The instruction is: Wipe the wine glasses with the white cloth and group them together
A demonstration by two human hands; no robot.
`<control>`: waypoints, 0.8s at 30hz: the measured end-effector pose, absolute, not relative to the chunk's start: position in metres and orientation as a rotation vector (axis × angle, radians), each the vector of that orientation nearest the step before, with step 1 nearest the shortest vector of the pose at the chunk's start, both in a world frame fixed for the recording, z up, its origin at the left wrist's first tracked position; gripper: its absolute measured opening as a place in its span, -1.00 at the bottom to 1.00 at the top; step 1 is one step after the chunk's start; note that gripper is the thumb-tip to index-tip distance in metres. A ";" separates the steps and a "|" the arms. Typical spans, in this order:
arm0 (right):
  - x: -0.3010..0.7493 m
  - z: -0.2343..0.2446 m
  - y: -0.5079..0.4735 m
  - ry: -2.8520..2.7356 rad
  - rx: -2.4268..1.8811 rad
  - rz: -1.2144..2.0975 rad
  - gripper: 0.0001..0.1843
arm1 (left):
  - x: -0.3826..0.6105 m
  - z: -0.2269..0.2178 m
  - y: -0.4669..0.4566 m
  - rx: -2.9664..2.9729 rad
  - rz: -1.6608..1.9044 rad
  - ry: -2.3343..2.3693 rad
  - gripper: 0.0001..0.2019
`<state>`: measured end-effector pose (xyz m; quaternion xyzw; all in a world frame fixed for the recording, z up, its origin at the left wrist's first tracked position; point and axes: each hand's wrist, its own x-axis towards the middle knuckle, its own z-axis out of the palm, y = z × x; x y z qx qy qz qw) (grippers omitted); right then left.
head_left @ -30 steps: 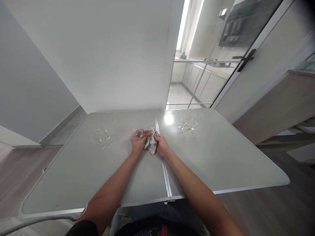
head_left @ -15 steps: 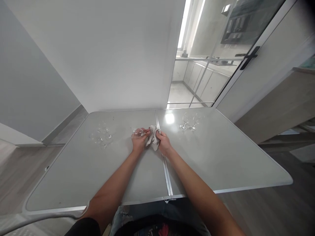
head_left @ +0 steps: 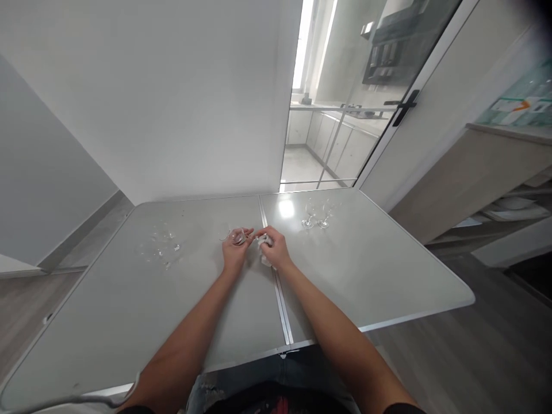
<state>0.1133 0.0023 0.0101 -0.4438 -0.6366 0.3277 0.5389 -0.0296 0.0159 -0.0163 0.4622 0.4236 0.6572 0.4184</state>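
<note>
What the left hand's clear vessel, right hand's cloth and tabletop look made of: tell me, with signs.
Clear vessel: likely glossy glass; it is see-through with glinting highlights, though clear plastic is possible.
Cloth: probably matte fabric; it looks softly crumpled.
Tabletop: smooth, glossy, perhaps laminate or glass; it shines brightly near its far edge.

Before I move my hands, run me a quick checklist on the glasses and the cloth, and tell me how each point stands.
1. Left hand has hold of the glass: ok, fingers are around it.
2. Right hand has hold of the cloth: ok, it is bunched in the fingers.
3. Held glass lifted off the table: cannot tell from this angle.
4. Held glass apart from the left-hand cluster: ok, bare tabletop shows between them.
5. Two glasses at the far right upright: ok, both stand on their feet.
6. Number of glasses in the cluster: cannot tell, their clear outlines overlap.
</note>
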 end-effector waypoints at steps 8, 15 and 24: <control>0.111 0.015 -0.003 -1.925 -1.381 0.416 -0.66 | -0.029 -0.009 0.015 1.290 1.476 1.024 -0.59; 0.122 0.017 0.001 -2.063 -1.712 0.252 -0.74 | -0.018 -0.010 0.010 1.484 1.301 0.897 -0.62; 0.167 0.014 0.029 -1.625 -2.057 0.153 -0.61 | -0.018 -0.005 0.005 1.366 1.341 0.933 -0.66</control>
